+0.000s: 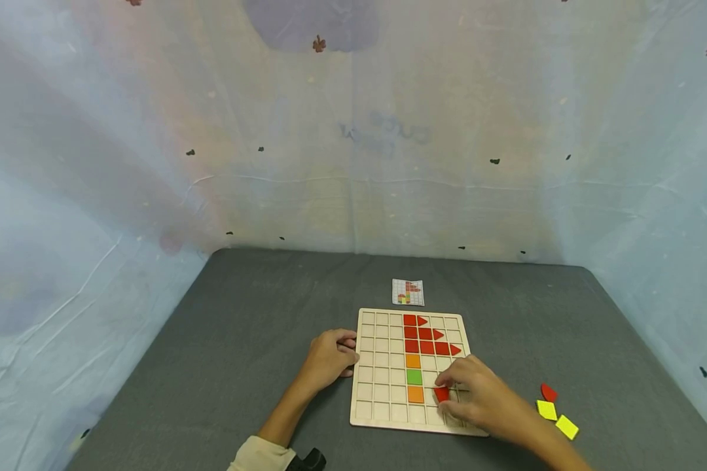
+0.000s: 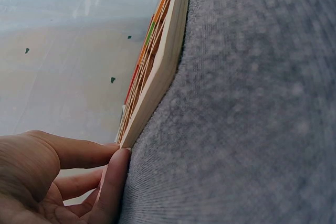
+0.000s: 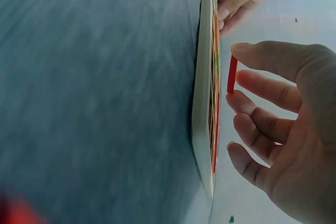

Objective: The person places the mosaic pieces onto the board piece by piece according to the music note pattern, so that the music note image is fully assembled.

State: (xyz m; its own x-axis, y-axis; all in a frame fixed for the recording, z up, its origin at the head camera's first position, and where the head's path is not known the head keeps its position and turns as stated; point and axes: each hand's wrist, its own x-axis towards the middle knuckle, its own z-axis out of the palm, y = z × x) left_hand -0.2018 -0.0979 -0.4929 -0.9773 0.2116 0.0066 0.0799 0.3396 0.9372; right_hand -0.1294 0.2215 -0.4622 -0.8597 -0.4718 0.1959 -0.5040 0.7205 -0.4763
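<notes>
A wooden grid board (image 1: pixel 365 392) lies on the grey table, with red square and triangular tiles in its upper rows and a column of orange and green squares below them. At its left edge my left hand (image 1: pixel 328 358) grips the rim between thumb and finger, as the left wrist view shows. Over the lower right part of the board, my right hand (image 1: pixel 477 396) pinches a red tile (image 3: pixel 232 74) between thumb and fingertips. This tile is held on edge just above the board in the right wrist view; its full outline is partly hidden by the fingers.
Right of the board lie a red curved-edge tile (image 1: pixel 548 392) and two yellow tiles, a nearer one (image 1: pixel 567 427) and a farther one (image 1: pixel 546 410). A small printed pattern card (image 1: pixel 408 292) is behind the board. Pale sheeting (image 1: pixel 353 163) hangs around the table.
</notes>
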